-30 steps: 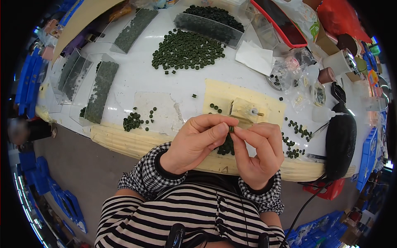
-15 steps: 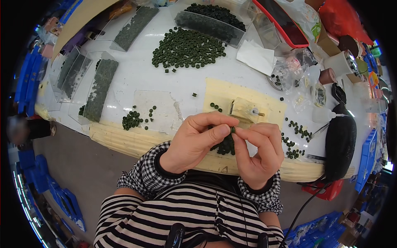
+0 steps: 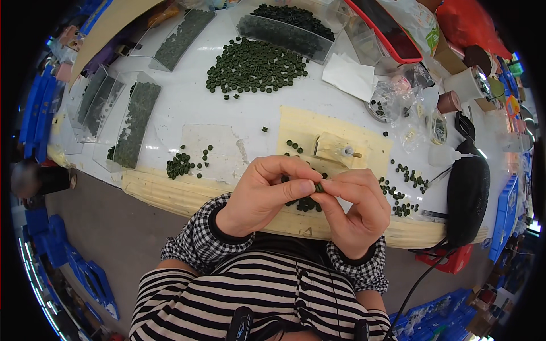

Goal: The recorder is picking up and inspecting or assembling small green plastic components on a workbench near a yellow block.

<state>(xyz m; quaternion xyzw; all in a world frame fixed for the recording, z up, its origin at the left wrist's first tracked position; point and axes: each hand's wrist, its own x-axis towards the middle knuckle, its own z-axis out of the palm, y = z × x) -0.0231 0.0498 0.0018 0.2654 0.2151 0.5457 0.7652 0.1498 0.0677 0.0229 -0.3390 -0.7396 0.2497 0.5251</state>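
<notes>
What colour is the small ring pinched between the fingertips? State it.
Dark green ring, head view.

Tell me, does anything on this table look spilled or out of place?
Mostly no. A few green rings lie loose, away from the big pile, and a small cluster sits near the table edge. Both hands, left and right, pinch one ring.

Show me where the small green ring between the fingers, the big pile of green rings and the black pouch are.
small green ring (image 3: 319, 187), head view, its visible edge.
big pile of green rings (image 3: 254, 63), head view, its middle.
black pouch (image 3: 467, 190), head view, its body.
</notes>
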